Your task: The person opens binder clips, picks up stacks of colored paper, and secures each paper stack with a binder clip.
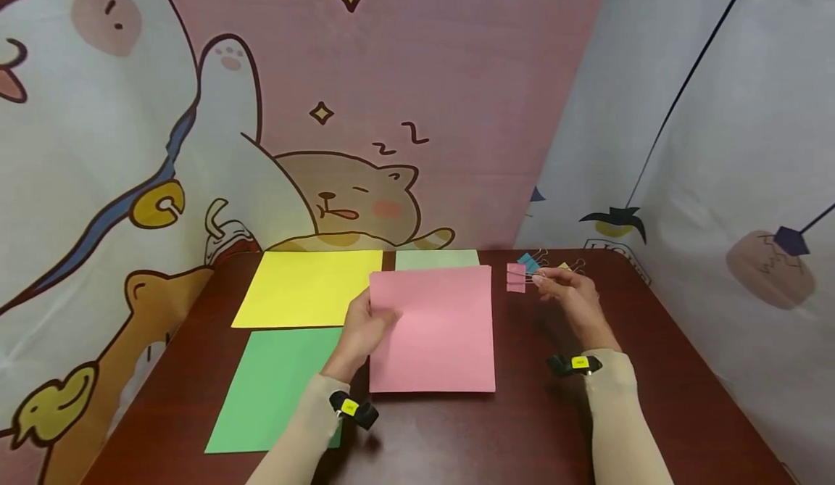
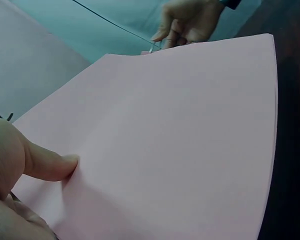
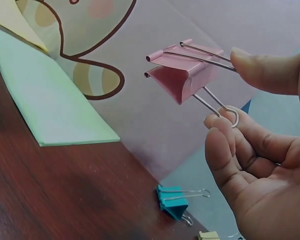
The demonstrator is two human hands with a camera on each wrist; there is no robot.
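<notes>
So my right hand (image 1: 574, 301) pinches the pink binder clip (image 1: 516, 278) in a wide grip, near the pink paper (image 1: 438, 333) my left hand (image 1: 364, 329) grips, which partly hides the pale green sheet (image 1: 437, 259).

Three binder clips (image 3: 202, 76) (one pink), paper (image 1: 433, 333) in four colours.
</notes>
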